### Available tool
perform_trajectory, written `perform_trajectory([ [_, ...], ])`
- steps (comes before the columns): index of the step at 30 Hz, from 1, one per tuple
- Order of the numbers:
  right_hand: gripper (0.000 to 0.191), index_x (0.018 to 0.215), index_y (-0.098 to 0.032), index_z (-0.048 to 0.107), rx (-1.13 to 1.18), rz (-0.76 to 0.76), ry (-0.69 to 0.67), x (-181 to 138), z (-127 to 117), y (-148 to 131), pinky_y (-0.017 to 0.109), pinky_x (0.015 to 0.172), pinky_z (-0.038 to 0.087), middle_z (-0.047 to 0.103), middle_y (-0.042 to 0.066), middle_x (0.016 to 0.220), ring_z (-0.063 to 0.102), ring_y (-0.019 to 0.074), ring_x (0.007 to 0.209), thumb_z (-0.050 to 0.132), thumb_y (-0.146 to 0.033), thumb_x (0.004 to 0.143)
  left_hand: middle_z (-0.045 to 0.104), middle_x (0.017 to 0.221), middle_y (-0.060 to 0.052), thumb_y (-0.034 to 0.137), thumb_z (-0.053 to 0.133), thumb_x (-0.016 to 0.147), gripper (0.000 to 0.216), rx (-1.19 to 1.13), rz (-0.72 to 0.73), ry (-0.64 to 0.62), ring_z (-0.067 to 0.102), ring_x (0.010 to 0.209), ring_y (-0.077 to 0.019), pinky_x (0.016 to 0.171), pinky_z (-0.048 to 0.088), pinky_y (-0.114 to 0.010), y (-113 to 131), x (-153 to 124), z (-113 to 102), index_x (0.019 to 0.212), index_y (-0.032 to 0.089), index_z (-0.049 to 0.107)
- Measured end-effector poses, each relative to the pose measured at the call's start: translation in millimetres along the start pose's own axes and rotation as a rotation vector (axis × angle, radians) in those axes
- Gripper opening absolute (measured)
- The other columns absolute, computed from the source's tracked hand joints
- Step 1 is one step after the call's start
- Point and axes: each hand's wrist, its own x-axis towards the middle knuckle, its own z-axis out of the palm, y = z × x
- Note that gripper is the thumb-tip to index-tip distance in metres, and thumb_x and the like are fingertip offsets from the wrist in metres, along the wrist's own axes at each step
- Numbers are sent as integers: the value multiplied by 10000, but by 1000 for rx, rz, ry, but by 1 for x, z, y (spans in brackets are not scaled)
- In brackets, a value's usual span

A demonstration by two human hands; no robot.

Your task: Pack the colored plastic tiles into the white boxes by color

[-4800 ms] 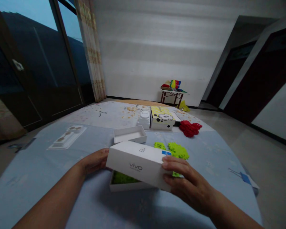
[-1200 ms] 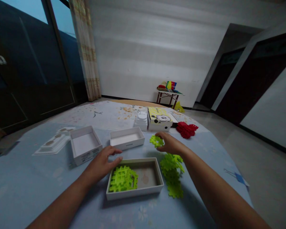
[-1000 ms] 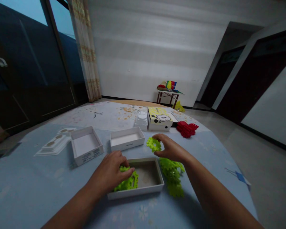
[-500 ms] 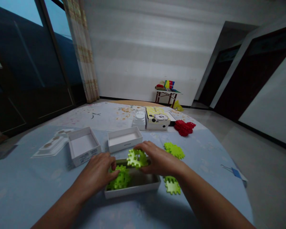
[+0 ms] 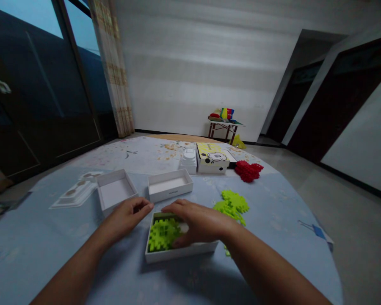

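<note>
A shallow white box (image 5: 178, 252) sits in front of me on the blue cloth, holding several lime-green toothed plastic pieces (image 5: 163, 234). My right hand (image 5: 198, 222) lies palm down inside the box, fingers stretched over the green pieces and pressing on them. My left hand (image 5: 126, 215) rests at the box's left rim, fingers loosely extended, holding nothing. More loose green pieces (image 5: 231, 205) lie on the cloth just right of the box.
Two empty white box halves (image 5: 169, 184) (image 5: 116, 193) stand behind the hands, with a white moulded insert (image 5: 76, 194) at left. Farther back are a yellow cartoon box (image 5: 213, 157), a white tray (image 5: 189, 159) and a red pile of pieces (image 5: 248, 170). The table edge curves at right.
My right hand picked a green piece off the cloth, carried it left and has lowered it into the box, now pressing flat. My left hand moved from inside the box to its left rim.
</note>
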Motion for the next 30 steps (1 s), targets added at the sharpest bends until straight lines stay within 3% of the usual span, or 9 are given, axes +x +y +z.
perform_trajectory([
  [3, 540, 1234, -207, 495, -6, 95, 79, -10, -2, 8, 301, 853, 439, 578, 84, 1155, 561, 200, 998, 646, -304, 725, 668, 870, -38, 597, 500, 733, 447, -1, 5, -45, 579, 823, -223, 743, 420, -314, -2, -1, 4, 872, 203, 661],
  [6, 359, 1111, -198, 572, -50, 174, 64, -13, 4, 13, 279, 729, 459, 655, 72, 996, 608, 192, 860, 565, -292, 764, 667, 928, -46, 615, 558, 687, 541, -54, -74, -139, 598, 897, -244, 811, 428, -338, -8, -3, 7, 1057, 225, 614],
  [10, 383, 1141, -210, 552, -76, 187, 37, -9, 17, 14, 271, 679, 454, 684, 71, 990, 635, 204, 838, 514, -297, 769, 665, 1003, -40, 567, 605, 686, 639, -198, -94, -390, 619, 938, -237, 842, 445, -331, -12, -5, 11, 1220, 235, 491],
  [13, 374, 1120, -199, 563, -87, 156, 27, -6, 22, 10, 256, 650, 445, 688, 80, 1008, 646, 207, 837, 498, -276, 760, 631, 1131, -59, 525, 610, 713, 627, -321, -68, -488, 608, 989, -231, 813, 467, -302, -10, -7, 12, 1246, 233, 453],
  [19, 414, 1120, -155, 556, -142, 207, -36, -6, 24, -3, 261, 531, 405, 703, 130, 935, 667, 240, 740, 501, -337, 752, 673, 920, -40, 553, 603, 703, 699, -275, -167, -511, 629, 763, -208, 470, 428, -226, -6, -9, 15, 1298, 261, 379],
  [26, 577, 1276, -141, 416, -128, 252, -66, -9, 23, -10, 300, 531, 442, 689, 181, 972, 675, 288, 760, 500, -303, 729, 631, 750, -11, 584, 597, 672, 580, -323, -186, -481, 578, 602, -156, 460, 387, -226, -5, -3, 27, 1111, 222, 484],
  [30, 711, 1377, -121, 290, -130, 246, -33, -10, 23, -4, 336, 578, 483, 674, 210, 1013, 670, 310, 807, 522, -297, 729, 655, 834, -32, 613, 639, 586, 615, -398, -248, -461, 616, 730, -198, 517, 426, -246, 2, 0, 34, 1030, 215, 489],
])
